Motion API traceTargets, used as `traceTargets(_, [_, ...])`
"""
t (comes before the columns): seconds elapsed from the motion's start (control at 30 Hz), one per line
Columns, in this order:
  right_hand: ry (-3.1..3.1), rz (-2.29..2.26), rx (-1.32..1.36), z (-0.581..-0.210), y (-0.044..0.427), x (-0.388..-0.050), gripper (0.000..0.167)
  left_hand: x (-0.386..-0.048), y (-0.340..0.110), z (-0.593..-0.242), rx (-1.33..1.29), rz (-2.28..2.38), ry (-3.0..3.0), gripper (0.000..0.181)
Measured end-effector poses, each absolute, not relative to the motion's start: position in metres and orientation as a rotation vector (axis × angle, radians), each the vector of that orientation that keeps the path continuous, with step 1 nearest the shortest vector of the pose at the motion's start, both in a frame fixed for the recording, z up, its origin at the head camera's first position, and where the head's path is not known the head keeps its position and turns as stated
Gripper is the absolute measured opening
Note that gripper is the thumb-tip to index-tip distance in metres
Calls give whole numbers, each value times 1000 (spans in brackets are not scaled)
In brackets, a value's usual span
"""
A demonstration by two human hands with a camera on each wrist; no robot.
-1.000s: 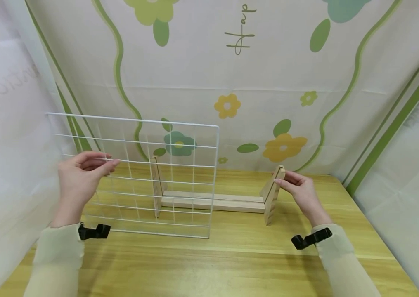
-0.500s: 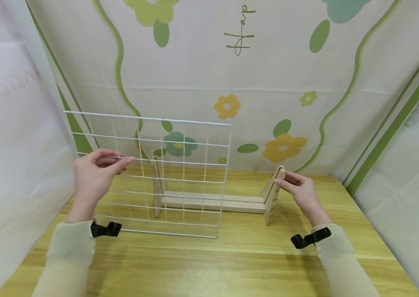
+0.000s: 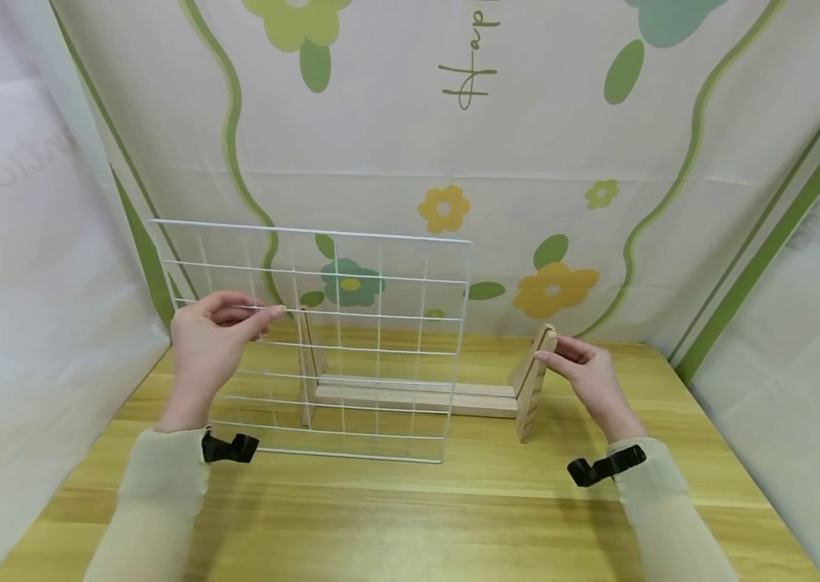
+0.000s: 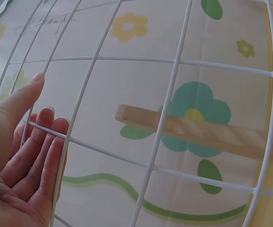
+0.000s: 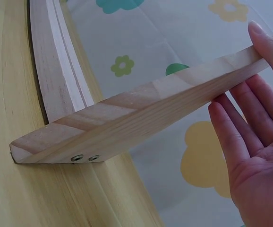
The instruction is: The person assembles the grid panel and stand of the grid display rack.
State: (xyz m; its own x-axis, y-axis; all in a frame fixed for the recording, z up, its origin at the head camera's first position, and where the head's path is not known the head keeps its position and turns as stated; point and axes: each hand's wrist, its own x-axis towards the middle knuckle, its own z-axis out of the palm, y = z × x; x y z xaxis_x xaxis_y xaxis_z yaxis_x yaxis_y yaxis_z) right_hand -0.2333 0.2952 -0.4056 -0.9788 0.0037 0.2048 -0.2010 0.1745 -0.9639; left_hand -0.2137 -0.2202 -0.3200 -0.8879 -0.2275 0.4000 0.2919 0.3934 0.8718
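Note:
A white wire grid [image 3: 378,314] stands upright in front of the left part of a wooden stand [image 3: 482,402]. My left hand [image 3: 208,352] pinches a grid wire near its left side; the left wrist view shows the hand [image 4: 23,156] with fingers behind the wires [image 4: 155,137]. The stand has a grooved base bar and two slanted end pieces. My right hand [image 3: 594,386] holds the top of the right end piece [image 3: 535,384] between thumb and fingers. In the right wrist view, two screws show low on this end piece [image 5: 127,113], beside the hand [image 5: 264,156].
The stand rests on a wood-grain table [image 3: 410,525]. Behind it hangs a white cloth with flowers [image 3: 380,121], and further cloth walls [image 3: 24,283] rise at the left and right sides.
My left hand and the wire grid have moved to the right, so the grid covers more of the stand's base bar. The stand and my right hand have stayed nearly in place.

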Motion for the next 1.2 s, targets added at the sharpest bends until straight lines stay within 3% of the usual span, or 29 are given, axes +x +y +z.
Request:
traceTargets(0.33, [-2277,1921,188,-405,295,-232,47,-214,-205,-319,-14,-1504,-2214,47])
traceTargets(1.2, [-2296,1887,192,-406,296,-232,53,-218,-161,-322,-83,-1599,-2142,44])
